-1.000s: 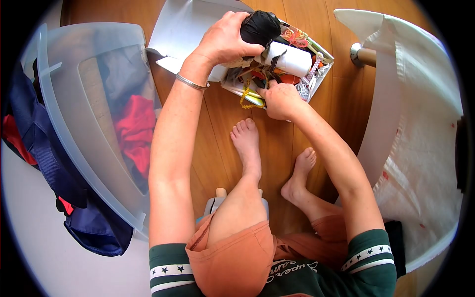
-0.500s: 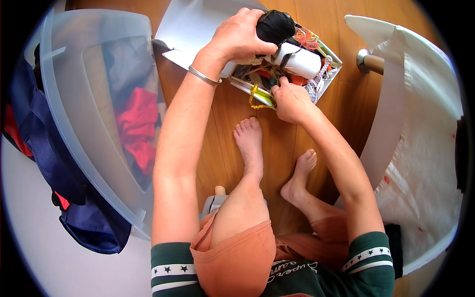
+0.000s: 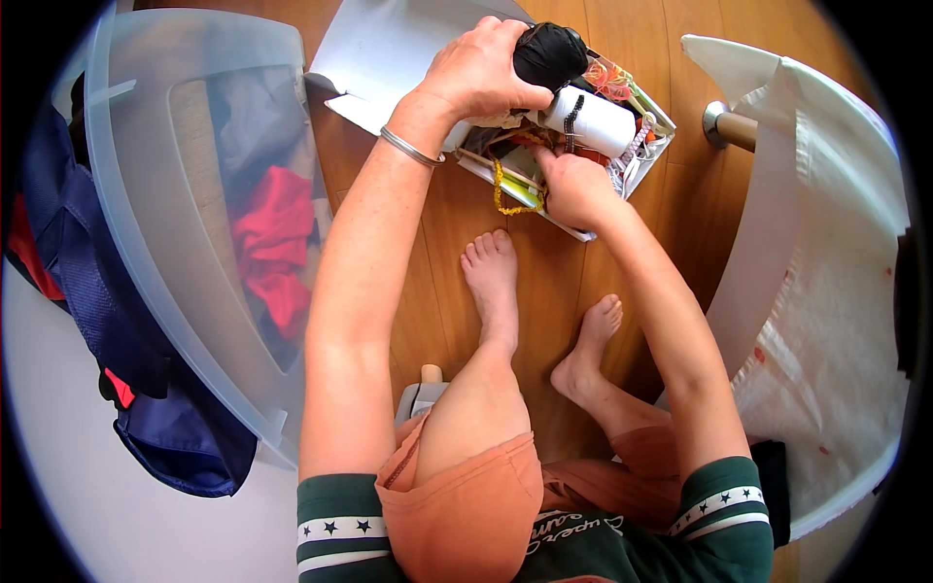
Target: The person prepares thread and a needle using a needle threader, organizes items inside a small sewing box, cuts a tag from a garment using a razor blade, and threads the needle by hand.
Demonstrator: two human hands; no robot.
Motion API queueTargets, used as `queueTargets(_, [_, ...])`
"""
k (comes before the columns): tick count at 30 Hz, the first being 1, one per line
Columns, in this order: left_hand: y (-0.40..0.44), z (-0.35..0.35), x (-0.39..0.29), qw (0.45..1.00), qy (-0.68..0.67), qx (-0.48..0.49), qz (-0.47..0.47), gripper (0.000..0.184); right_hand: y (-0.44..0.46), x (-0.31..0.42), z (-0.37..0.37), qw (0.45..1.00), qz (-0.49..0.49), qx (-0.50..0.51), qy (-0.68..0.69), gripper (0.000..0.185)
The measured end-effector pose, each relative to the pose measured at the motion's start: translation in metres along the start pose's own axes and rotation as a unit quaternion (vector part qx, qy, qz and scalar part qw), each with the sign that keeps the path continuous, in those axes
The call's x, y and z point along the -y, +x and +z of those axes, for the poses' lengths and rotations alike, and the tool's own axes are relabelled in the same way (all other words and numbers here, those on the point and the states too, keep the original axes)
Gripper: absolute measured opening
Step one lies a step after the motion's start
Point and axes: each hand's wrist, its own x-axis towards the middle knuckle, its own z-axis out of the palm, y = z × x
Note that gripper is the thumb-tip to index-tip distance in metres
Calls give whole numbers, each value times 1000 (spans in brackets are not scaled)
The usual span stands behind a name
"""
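The black bundle (image 3: 550,55) is at the upper centre of the frame, above the box (image 3: 657,155). The left hand (image 3: 491,68) holds it, thumb along its lower side and fingers over its upper left side. The right hand (image 3: 580,189) is lower, at the box's near edge, its fingers extended among the contents; whether they grip anything cannot be told. A white roll (image 3: 601,124) lies slanted in the box, just beside the bundle, with a black strip (image 3: 571,121) across its surface. A tangle of coloured bands (image 3: 609,82) lies beyond the roll. A yellow cord (image 3: 499,189) hangs over the near edge, left of the right hand. Smaller contents are too jumbled to identify. The white lid (image 3: 374,68) stands open toward the upper left. The box rests on the wood floor (image 3: 437,291). A metal bangle (image 3: 408,146) is on the left wrist. At the left of the frame is a translucent bin (image 3: 151,194), red cloth (image 3: 275,233) showing through its wall; a navy bag (image 3: 107,301) lies along its outer side. White fabric (image 3: 826,243) occupies the right of the frame, near a round leg (image 3: 736,130).
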Motion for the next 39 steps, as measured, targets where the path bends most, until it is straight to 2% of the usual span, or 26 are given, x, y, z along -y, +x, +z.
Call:
queueTargets(3, [0, 0, 0, 1000, 0, 5, -4, 69, -5, -11, -2, 998, 3, -14, 59, 39])
queueTargets(5, [1, 4, 2, 1000, 1, 5, -3, 70, -9, -18, 2, 991, -61, -76, 86, 39])
queueTargets(6, [4, 7, 5, 1000, 2, -7, 10, 70, -12, -21, 2, 992, -60, -76, 86, 39])
queueTargets(8, [4, 11, 8, 1000, 1, -18, 25, 70, -19, -21, -2, 964, -140, -161, 160, 37])
queueTargets(9, [3, 10, 7, 999, 0, -16, 28, 69, -25, -20, -7, 964, -138, -163, 159, 37])
queueTargets(11, [3, 9, 6, 999, -2, -11, 35, 67, -43, -17, -25, 918, -42, -151, 365, 32])
queueTargets(12, [4, 9, 6, 999, -6, -9, 30, 67, -51, -15, -28, 899, 16, -185, 396, 27])
queueTargets(13, [4, 8, 6, 1000, -9, -7, 25, 67, -55, -18, -19, 861, 54, -272, 427, 22])
queueTargets(15, [6, 12, 11, 999, -5, -16, 31, 71, -55, -21, -7, 800, 154, -382, 437, 16])
queueTargets(16, [7, 13, 13, 999, -2, -19, 33, 72, -55, -24, 1, 789, 188, -428, 398, 15])
queueTargets(19, [7, 12, 12, 999, 2, -12, 33, 72, -57, -15, 21, 768, 258, -445, 381, 28])
queueTargets(24, [8, 13, 13, 999, -9, -13, 34, 76, -55, -4, 30, 802, 287, -404, 334, 46])
queueTargets(27, [8, 13, 12, 999, -14, -7, 28, 77, -57, 5, 28, 845, 288, -393, 222, 53])
queueTargets(29, [8, 12, 12, 999, -13, -10, 36, 76, -60, 7, 23, 859, 302, -359, 206, 58])
queueTargets(31, [8, 11, 9, 1000, -3, -10, 26, 75, -65, 4, 20, 900, 271, -277, 198, 60])
queueTargets(33, [8, 12, 7, 999, 1, -10, 30, 74, -67, -1, 17, 899, 265, -292, 189, 59])
queueTargets(36, [7, 13, 1, 999, 18, -11, 38, 72, -67, 0, 13, 913, 274, -214, 212, 63])
queueTargets(39, [6, 14, 2, 999, 13, -21, 43, 70, -67, 8, 11, 909, 272, -236, 209, 59])
